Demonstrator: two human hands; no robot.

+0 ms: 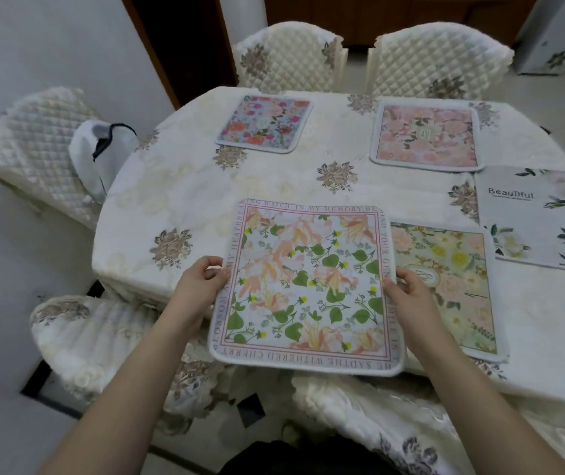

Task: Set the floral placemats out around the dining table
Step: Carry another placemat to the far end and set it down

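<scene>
1. Hands first: the left hand (202, 281) pinches the left edge of a square cloth placemat printed with peach blossoms, green leaves and a pink lettered border (303, 286), and the right hand (408, 293) pinches its right edge — fingers curled underneath, thumbs on top.
2. That placemat is at the near edge of the oval table under a cream floral tablecloth (178, 200), overlapping a yellow-and-green floral placemat (452, 275) lying just to its right.
3. On the far side lie a blue placemat with red and pink flowers (263, 124) and, to its right, a pale pink rose placemat (425, 135).
4. At the right edge sits a grey mat with white flowers and the word "Beautiful" (545, 217).
5. Quilted cream chair covers (286, 56) ring the table.
</scene>
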